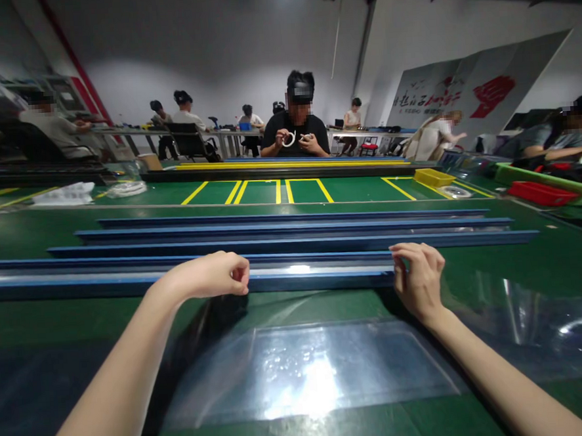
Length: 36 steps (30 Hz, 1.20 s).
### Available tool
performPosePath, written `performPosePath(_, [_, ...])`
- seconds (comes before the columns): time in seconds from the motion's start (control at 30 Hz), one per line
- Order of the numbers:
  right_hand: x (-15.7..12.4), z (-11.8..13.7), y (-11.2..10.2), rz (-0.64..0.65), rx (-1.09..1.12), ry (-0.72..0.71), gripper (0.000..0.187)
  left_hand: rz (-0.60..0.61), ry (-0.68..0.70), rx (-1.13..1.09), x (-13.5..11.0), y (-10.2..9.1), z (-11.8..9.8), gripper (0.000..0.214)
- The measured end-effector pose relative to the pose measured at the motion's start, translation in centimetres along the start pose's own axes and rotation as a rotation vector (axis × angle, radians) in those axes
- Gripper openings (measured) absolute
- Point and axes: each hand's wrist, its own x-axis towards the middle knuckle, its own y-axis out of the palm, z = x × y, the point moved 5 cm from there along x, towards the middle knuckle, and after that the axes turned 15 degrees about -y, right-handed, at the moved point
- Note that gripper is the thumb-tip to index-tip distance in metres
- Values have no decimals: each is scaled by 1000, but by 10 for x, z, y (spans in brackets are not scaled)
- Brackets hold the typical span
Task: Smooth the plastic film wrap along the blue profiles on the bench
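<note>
Nearest to me lies a long blue channel strip (314, 280), crosswise on the green table, with a shiny band along its inside. My left hand (203, 276) is closed over it left of the middle, thumb and fingertips curled together at its edge. At the strip's right end, my right hand (419, 279) pinches with thumb and fingers; its palm side is partly hidden. A clear plastic sheet (226, 380) is spread flat in front of my forearms, reflecting the lamp.
Several more blue strips (283, 246) lie parallel behind. Beyond are yellow tape marks (235, 192), yellow and black strips (292, 164), a yellow tray (432, 178) and a red bin (540, 193). A person (295, 129) opposite holds a white ring; others sit farther off.
</note>
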Motion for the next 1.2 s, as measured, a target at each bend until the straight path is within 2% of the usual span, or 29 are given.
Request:
performPosePath(0.07, [-2,-3,0,-13,-1,45,19,66,17,-1,1,2,5,12])
performPosePath(0.13, [-4,-5,1,-19,14,71,19,49,-34,37,1,0,11,13])
performPosePath(0.2, [-4,-5,3,-7,45,71,18,-53,-132,114,0,-7,16,14])
performPosePath(0.4, [-2,1,14,94,121,41,17,-470,-380,238,-11,-29,17,28])
performPosePath(0.5, [-2,2,17,118,140,39,15,-608,-420,293,-8,-27,11,30])
performPosePath(0.63, [-3,0,20,130,155,34,14,-751,-385,348,9,-12,5,31])
performPosePath(0.7, [-4,-1,21,131,155,30,14,-743,-396,307,21,-2,9,32])
performPosePath(0.83, [-6,-2,23,155,158,29,18,-647,-497,129,36,11,24,39])
performPosePath(1.07, [2,5,13,123,226,6,27,-514,-722,0,39,13,40,48])
performPosePath(1.2, [7,15,8,140,277,-90,28,-524,-775,-24,39,13,44,53])
